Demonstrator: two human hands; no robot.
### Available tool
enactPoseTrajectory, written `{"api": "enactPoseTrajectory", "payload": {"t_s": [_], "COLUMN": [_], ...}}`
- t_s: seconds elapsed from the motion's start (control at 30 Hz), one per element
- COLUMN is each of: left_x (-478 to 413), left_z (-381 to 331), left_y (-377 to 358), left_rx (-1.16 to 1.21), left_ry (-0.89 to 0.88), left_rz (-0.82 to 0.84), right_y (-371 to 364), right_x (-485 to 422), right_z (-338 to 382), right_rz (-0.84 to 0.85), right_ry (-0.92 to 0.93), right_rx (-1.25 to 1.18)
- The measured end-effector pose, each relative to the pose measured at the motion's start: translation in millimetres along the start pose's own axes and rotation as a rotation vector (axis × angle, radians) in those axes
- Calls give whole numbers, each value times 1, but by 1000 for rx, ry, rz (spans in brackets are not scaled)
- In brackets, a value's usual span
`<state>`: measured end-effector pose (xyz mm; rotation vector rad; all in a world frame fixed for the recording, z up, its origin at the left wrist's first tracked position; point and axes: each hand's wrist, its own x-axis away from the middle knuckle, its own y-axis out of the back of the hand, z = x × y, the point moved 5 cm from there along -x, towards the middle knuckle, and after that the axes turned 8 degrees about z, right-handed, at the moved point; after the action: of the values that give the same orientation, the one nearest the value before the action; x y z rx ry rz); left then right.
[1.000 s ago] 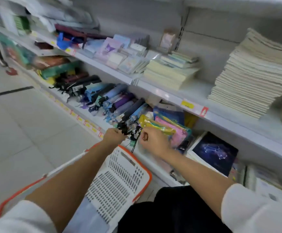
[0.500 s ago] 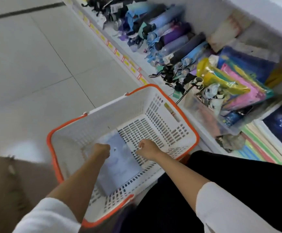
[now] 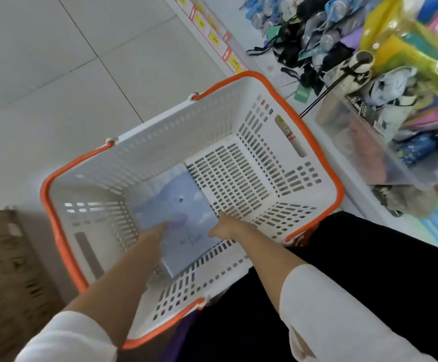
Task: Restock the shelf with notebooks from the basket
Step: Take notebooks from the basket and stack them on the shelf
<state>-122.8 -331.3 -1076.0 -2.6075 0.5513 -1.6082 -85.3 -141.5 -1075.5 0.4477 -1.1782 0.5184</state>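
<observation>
A white basket (image 3: 160, 134) with an orange rim stands on the floor below me. A pale blue notebook (image 3: 178, 202) with a cloud pattern lies on its perforated bottom, its near end slightly raised. My left hand (image 3: 160, 229) is at the notebook's left edge, with the fingers tucked under the cover. My right hand (image 3: 220, 228) grips the right edge. Both forearms reach down into the basket, and most of the fingers are hidden.
To the right, the bottom shelf holds folded umbrellas (image 3: 317, 40), colourful plastic folders (image 3: 408, 48) and a clear bin (image 3: 356, 131). Price labels (image 3: 212, 35) run along the shelf edge. A brown crate (image 3: 11, 270) sits at the lower left on the tiled floor.
My hands left the umbrella straps on the shelf, went down into the basket and closed on the notebook's two side edges. The view tilted down from the shelves to the basket.
</observation>
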Motion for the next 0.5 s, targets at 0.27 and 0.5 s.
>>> {"api": "enactPoseTrajectory", "payload": {"t_s": [0.27, 0.5], "left_x": [4, 30], "left_z": [-32, -72], "left_y": [-49, -74], "left_rx": [131, 111], "left_ry": [-23, -58], "left_rz": [132, 136], "right_y": [22, 65], "right_x": [2, 67], "right_z": [-2, -11], "right_rz": [-147, -494], "right_ry": [16, 80], "right_rx": [-121, -357]}}
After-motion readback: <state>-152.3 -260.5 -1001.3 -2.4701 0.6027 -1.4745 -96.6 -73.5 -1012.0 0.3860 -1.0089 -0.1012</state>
